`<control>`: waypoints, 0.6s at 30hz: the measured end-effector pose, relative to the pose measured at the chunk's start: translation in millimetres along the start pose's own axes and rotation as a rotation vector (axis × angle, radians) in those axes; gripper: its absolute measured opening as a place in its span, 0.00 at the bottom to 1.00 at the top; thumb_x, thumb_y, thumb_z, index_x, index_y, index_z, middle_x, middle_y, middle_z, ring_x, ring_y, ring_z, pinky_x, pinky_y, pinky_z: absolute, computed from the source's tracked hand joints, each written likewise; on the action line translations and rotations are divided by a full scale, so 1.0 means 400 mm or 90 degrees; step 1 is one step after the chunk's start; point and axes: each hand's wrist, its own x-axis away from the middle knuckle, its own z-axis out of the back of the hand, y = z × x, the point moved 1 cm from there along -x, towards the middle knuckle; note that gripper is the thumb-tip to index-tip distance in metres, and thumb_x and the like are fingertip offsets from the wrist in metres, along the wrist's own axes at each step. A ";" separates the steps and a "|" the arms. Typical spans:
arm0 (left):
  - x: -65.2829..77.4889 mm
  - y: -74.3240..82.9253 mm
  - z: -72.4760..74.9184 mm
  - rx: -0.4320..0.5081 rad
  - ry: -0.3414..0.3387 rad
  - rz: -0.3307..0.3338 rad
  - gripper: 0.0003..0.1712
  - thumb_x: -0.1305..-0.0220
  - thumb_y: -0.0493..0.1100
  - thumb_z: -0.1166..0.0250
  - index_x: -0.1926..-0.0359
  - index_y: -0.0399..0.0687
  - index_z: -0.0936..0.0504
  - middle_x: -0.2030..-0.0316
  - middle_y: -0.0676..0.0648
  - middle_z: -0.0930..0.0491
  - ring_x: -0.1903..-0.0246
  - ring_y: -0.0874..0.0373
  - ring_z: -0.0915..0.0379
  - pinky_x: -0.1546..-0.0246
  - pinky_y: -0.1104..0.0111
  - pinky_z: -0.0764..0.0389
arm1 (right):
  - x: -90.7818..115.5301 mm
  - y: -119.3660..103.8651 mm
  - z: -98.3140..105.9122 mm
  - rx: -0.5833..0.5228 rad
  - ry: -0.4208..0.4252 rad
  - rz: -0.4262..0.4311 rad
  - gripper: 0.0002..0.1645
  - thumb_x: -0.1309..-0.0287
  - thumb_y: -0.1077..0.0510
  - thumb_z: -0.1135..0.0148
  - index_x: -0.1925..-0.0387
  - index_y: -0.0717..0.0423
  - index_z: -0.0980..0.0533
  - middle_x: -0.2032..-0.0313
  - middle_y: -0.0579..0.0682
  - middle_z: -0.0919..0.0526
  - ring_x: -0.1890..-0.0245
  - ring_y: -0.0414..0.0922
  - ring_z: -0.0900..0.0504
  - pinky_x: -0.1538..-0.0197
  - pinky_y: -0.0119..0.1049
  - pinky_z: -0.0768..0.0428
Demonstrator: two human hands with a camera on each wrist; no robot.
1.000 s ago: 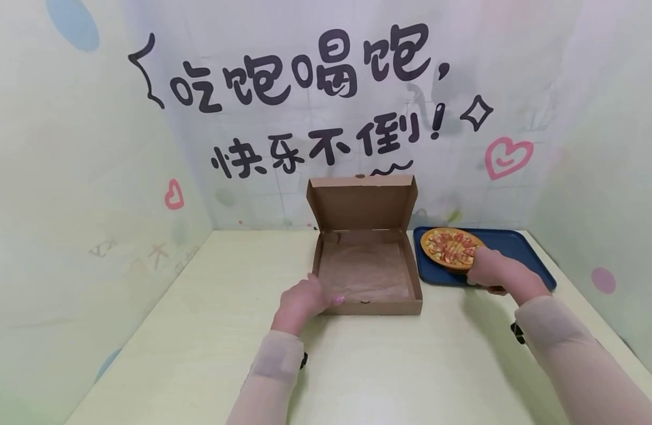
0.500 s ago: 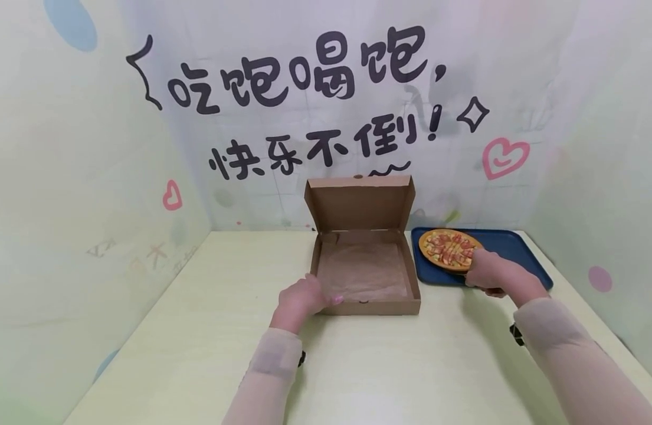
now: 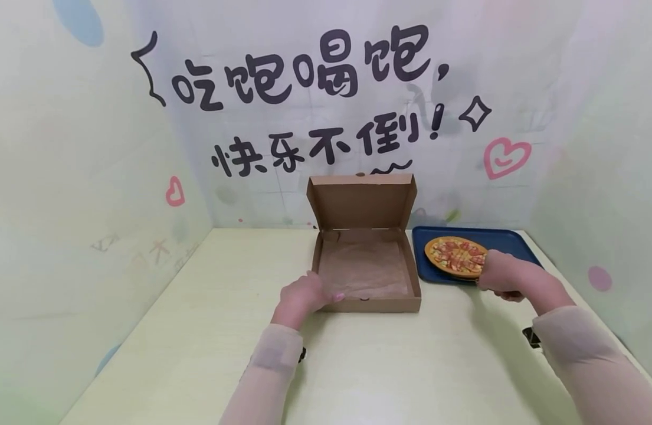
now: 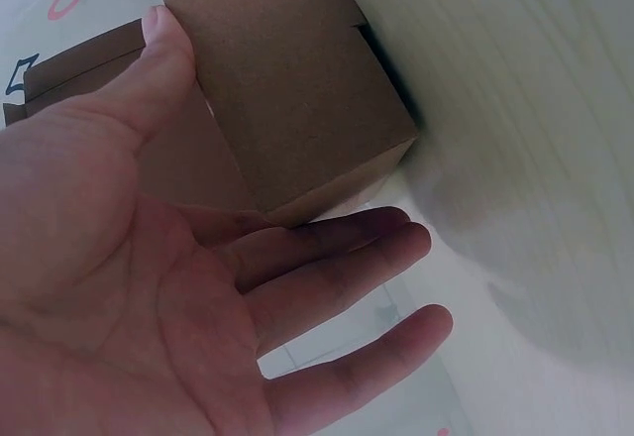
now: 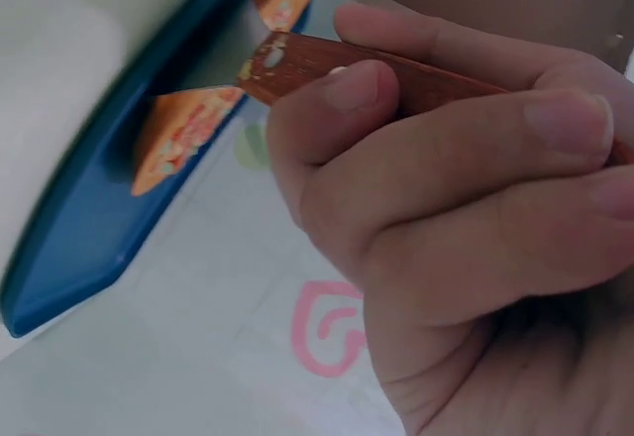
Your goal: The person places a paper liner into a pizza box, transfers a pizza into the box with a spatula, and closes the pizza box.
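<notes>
In the right wrist view, my right hand [image 3: 501, 274] grips the brown wooden handle of a pizza server [image 5: 302, 67], whose pale blade runs beneath a round pizza [image 3: 453, 257]. The pizza is over the left part of a blue tray [image 3: 508, 248], tilted slightly; whether it touches the tray I cannot tell. An open cardboard pizza box [image 3: 389, 306] stands left of the tray, its lid raised and brown paper lining inside. At its near left corner rests my left hand [image 3: 304, 294], thumb over the front wall and the other fingers mostly straight along the outer left side.
A pale table [image 3: 241, 283] carries the box and the tray, which sit side by side near its back. Behind them rises a white printed wall [image 3: 283, 130] with large black writing; further walls close off the left and right sides.
My right hand has shifted slightly right and nearer, and the pizza has moved along with it over the tray. The left hand and the box have stayed in place.
</notes>
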 end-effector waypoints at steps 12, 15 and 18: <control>-0.001 -0.005 -0.009 0.004 -0.004 -0.002 0.61 0.35 0.73 0.31 0.23 0.29 0.37 0.31 0.35 0.22 0.35 0.38 0.21 0.36 0.41 0.21 | 0.076 0.003 -0.081 0.043 0.081 0.012 0.24 0.25 0.61 0.49 0.82 0.48 0.31 0.86 0.42 0.38 0.86 0.39 0.36 0.80 0.33 0.32; -0.001 -0.006 -0.006 -0.001 0.000 -0.002 0.60 0.36 0.73 0.31 0.23 0.30 0.35 0.31 0.35 0.21 0.35 0.38 0.20 0.37 0.42 0.20 | 0.083 0.006 -0.091 0.060 0.108 0.002 0.17 0.24 0.60 0.49 0.72 0.56 0.23 0.83 0.45 0.33 0.85 0.41 0.30 0.78 0.35 0.28; -0.003 -0.004 -0.001 -0.003 -0.001 -0.005 0.60 0.36 0.73 0.31 0.24 0.30 0.34 0.31 0.36 0.21 0.36 0.39 0.19 0.37 0.42 0.20 | 0.086 0.007 -0.096 0.077 0.126 -0.004 0.14 0.25 0.61 0.50 0.69 0.59 0.24 0.80 0.48 0.31 0.83 0.43 0.28 0.76 0.36 0.28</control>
